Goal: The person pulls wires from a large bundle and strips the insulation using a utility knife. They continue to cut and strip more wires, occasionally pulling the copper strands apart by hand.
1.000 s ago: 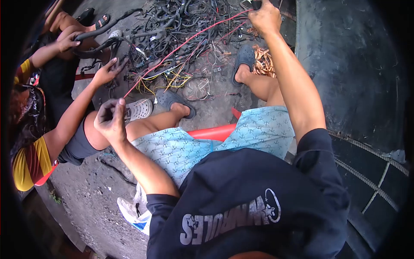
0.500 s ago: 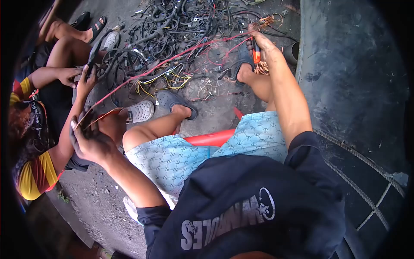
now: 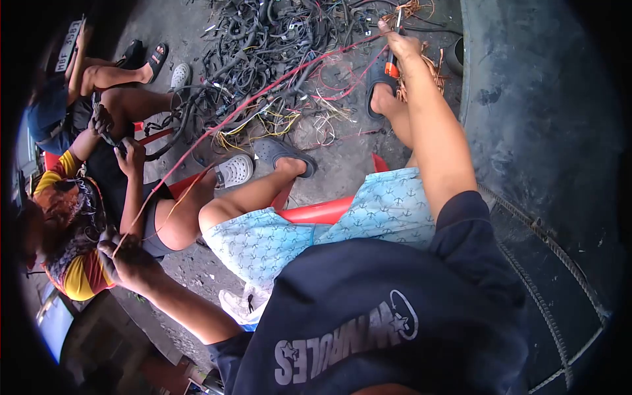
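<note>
A long red wire [image 3: 247, 105] stretches taut between my two hands, its near end stripped to bare copper. My left hand [image 3: 131, 262], with darkened fingertips, is closed on that copper end at lower left. At upper right, my right hand [image 3: 403, 47] is closed around a knife [image 3: 392, 68] with an orange and black handle, and the red wire passes at its thumb. The narrow blade points away from me. A thinner orange-copper strand [image 3: 179, 205] curves beside the red wire near my left hand.
A tangled heap of black cables [image 3: 276, 46] covers the ground ahead, with yellow wires [image 3: 280, 122] at its near edge. Bare copper strands [image 3: 434, 69] lie beyond my right hand. At left, a seated co-worker's hands [image 3: 131, 157] hold black cable. A rope [image 3: 546, 237] runs along the right.
My left hand has drawn back toward lower left, and a longer bare copper length shows at the wire's end. My right hand sits slightly higher in view. The co-worker's hands have moved.
</note>
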Demonstrator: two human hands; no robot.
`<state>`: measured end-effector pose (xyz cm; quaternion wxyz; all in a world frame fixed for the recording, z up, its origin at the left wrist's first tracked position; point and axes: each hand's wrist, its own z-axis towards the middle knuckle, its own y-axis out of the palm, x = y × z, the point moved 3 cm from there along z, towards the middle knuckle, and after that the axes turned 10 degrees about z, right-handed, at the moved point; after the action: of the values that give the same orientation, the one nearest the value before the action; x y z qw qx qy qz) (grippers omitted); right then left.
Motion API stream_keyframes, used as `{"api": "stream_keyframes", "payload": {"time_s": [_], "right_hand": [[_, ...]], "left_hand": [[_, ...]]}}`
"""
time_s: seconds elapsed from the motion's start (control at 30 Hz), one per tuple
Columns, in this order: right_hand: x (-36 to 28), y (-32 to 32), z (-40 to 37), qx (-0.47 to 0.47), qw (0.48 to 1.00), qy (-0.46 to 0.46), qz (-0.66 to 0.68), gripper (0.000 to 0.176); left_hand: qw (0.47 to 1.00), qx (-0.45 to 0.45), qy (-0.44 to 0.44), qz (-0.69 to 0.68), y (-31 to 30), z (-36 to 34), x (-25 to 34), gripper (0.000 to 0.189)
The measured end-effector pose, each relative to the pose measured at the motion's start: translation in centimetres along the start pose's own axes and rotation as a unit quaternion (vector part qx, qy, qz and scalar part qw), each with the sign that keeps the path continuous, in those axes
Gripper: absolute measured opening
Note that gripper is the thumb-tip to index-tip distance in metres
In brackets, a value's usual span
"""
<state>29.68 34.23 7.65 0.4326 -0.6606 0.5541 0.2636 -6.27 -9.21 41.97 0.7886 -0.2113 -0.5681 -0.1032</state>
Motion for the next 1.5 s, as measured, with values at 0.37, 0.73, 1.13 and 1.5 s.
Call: {"api": "stream_keyframes", "payload": {"time_s": [0.37,0.73,1.13,1.5], "right_hand": [[-2.6,-0.2,-1.5,-0.334,0.699,0.223,0.591,0.066],[-2.5,-2.8,2.1,-0.211,0.837,0.042,0.502,0.061],[-3.5,2.6,-5.1,-0.188,0.910,0.045,0.368,0.049],[-3.8,4.9,-12.7,-0.241,0.958,0.083,0.131,0.031]], "left_hand": [[0.852,-0.085,0.225,0.464,-0.8,-1.1,1.6,0.026],[0.942,0.105,-0.047,0.316,-9.7,-4.5,-1.3,0.011],[0.987,-0.101,-0.051,0.117,0.4,-5.2,-3.4,0.031],[0.970,-0.098,-0.011,0.224,4.7,-6.8,-1.7,0.028]]}}
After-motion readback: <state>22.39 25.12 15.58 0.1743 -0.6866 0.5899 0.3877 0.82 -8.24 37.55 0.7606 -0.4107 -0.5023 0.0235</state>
